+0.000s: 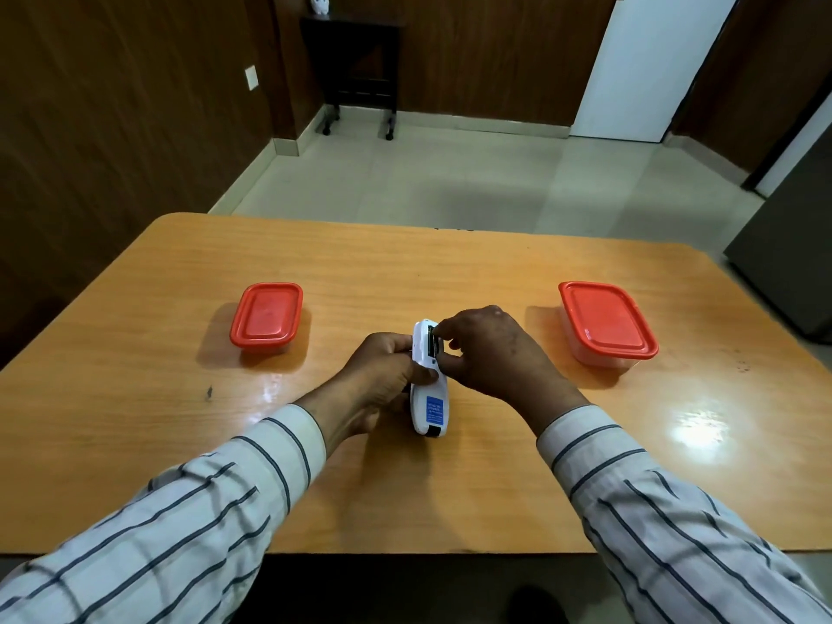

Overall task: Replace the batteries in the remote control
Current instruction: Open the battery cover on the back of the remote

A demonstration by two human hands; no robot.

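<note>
A white remote control with a blue label on its back is held just above the middle of the wooden table, back side up. My left hand grips its left side around the middle. My right hand reaches in from the right, its fingertips pinched at the open battery compartment near the far end. Something dark shows in that compartment; I cannot tell whether the fingers hold a battery.
Two clear plastic boxes with red lids stand on the table, one at the left and one at the right. Beyond the far table edge lie a tiled floor, a small black wheeled table and a white door.
</note>
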